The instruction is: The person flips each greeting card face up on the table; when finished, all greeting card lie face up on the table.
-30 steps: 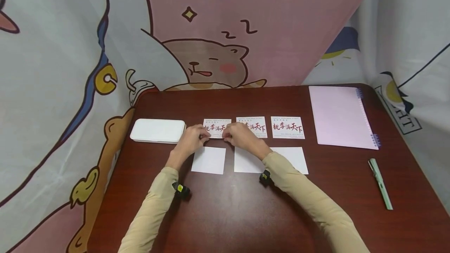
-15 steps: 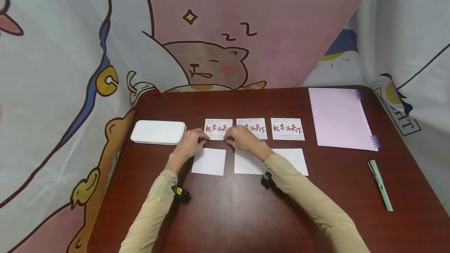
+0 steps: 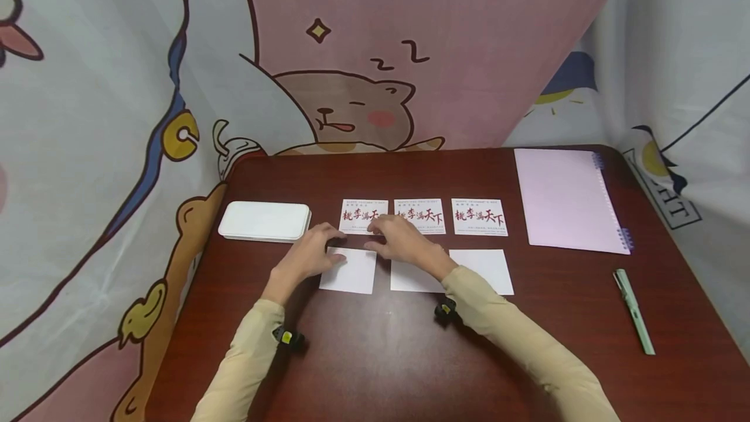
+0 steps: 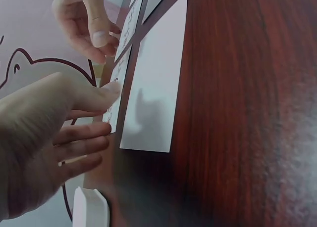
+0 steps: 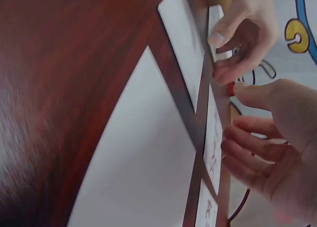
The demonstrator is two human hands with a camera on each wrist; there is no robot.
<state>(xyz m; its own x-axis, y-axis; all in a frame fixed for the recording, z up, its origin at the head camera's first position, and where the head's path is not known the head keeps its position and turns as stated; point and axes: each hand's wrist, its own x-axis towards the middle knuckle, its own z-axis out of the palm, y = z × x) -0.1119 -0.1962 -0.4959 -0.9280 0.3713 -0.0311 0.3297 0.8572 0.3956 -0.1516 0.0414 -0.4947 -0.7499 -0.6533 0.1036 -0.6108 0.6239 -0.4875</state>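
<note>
Three square cards with red Chinese lettering lie in a row: a left card [image 3: 351, 217], a middle card [image 3: 430, 217] and a right card [image 3: 478, 216]. Below them are a blank white card [image 3: 351, 277] and more white paper [image 3: 485, 272], partly covered by my right wrist. My left hand [image 3: 307, 256] hovers over the blank card's upper left corner, thumb and fingers spread, holding nothing. Over the gap between the left and middle cards, my right hand [image 3: 403, 239] has loosely bent fingers and nothing in its grasp. The left wrist view shows the left thumb [image 4: 106, 93] overlapping the lettered card.
A white flat case [image 3: 263, 221] lies just left of my left hand. Toward the right are a pink spiral notebook [image 3: 571, 200] and a pale green pen [image 3: 634, 311], all on the dark red table [image 3: 375, 357]. A cartoon-printed curtain [image 3: 469, 51] hangs behind.
Both hands have come away from the left lettered card's lower edge. The left hand has moved down and left with its fingers spreading; the right has shifted slightly toward me.
</note>
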